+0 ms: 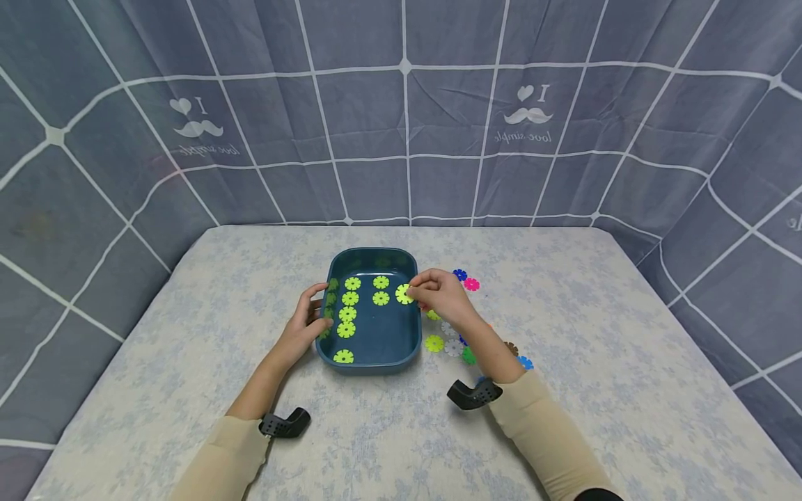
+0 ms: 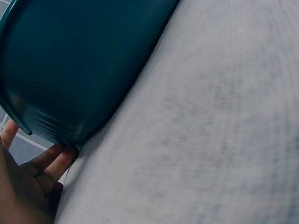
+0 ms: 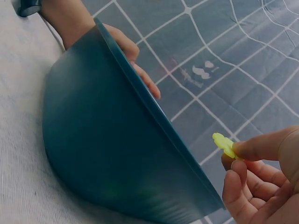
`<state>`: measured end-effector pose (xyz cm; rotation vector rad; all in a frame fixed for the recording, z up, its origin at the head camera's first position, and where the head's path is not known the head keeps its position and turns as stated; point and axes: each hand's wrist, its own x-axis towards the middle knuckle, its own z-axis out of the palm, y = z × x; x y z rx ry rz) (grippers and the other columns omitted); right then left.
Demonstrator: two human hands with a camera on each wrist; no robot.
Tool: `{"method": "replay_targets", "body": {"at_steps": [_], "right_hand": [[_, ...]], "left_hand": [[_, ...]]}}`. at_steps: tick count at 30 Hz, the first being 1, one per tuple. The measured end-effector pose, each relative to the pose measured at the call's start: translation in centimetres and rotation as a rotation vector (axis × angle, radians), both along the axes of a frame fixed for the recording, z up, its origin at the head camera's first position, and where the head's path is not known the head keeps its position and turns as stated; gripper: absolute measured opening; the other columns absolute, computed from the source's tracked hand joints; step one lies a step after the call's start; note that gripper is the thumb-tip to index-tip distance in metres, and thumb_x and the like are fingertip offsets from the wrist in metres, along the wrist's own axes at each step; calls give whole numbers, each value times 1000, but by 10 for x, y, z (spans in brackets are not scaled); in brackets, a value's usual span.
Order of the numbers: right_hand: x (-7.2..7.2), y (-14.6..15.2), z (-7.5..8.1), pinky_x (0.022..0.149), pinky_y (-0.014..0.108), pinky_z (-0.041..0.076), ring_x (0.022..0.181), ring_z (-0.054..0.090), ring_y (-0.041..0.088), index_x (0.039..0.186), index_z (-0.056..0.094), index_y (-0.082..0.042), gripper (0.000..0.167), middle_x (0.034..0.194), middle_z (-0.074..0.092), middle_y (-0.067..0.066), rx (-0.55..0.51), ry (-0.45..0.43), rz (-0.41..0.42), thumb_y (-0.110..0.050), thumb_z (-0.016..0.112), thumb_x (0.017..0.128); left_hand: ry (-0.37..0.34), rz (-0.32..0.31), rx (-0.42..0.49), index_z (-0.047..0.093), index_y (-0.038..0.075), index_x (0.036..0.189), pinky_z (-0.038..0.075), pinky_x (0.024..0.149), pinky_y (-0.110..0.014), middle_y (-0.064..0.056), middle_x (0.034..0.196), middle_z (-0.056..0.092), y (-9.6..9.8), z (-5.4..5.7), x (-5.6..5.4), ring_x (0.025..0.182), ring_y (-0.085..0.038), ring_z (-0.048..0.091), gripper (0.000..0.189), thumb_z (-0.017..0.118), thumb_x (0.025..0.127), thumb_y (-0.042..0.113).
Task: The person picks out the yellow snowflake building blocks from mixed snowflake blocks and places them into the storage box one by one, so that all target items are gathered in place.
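A dark teal plastic tub (image 1: 388,348) stands on the table with yellow-green snowflake building discs (image 1: 347,314) laid inside, several in a column along its left and two farther right. My left hand (image 1: 302,327) grips the tub's left side, fingertips at the rim; in the left wrist view, fingers (image 2: 58,161) touch the tub's outer wall low down. Above the tub's right part, my right hand (image 1: 443,296) pinches one yellow-green snowflake disc (image 1: 402,294) between thumb and finger. The right wrist view shows this held disc (image 3: 224,144) edge-on, beyond the tub's rim.
Right of the tub lie loose snowflake discs in several colours, among them a pink disc (image 1: 472,284), a yellow-green one (image 1: 434,343) and a grey one (image 1: 453,347). My right forearm partly hides them. A grey gridded curtain (image 1: 351,118) surrounds the patterned tabletop (image 1: 156,390).
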<state>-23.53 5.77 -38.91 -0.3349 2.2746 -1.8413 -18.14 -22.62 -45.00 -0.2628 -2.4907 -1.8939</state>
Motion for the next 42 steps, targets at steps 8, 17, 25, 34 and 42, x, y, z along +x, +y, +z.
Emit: {"method": "replay_targets", "body": {"at_steps": [8, 17, 25, 34, 42], "right_hand": [[2, -12, 2, 60, 27, 54, 59, 58, 15, 100, 63, 5, 14, 77, 65, 9, -41, -2, 56, -4, 67, 90], [5, -21, 3, 64, 29, 55, 61, 61, 16, 101, 62, 6, 16, 80, 66, 12, -36, -14, 71, -4, 67, 90], [3, -33, 1, 64, 30, 55, 63, 62, 17, 100, 62, 4, 13, 81, 67, 11, -5, 3, 89, -3, 67, 90], [-2, -45, -1, 65, 32, 56, 63, 63, 17, 100, 61, 3, 14, 81, 67, 10, 95, 38, 116, -5, 67, 91], [-8, -55, -5, 65, 31, 55, 64, 61, 18, 98, 61, 1, 9, 80, 64, 8, 282, 145, 171, -5, 64, 92]], "left_hand": [[14, -10, 13, 22, 19, 153, 35, 99, -53, -26, 144, 38, 0, 2, 1, 127, -40, 43, 68, 52, 92, 10], [4, -4, 7, 22, 19, 153, 33, 100, -55, -26, 143, 38, -1, 1, 0, 128, -40, 42, 69, 52, 92, 9], [0, -6, 7, 20, 18, 153, 36, 98, -54, -27, 144, 37, -1, 0, 0, 126, -41, 44, 70, 52, 92, 9], [4, -14, 8, 22, 20, 153, 37, 96, -52, -25, 143, 39, -1, 1, 1, 124, -40, 46, 68, 52, 93, 11], [-1, -15, 14, 21, 19, 153, 37, 96, -53, -27, 144, 37, -1, 1, 0, 125, -42, 45, 69, 52, 92, 9]]}}
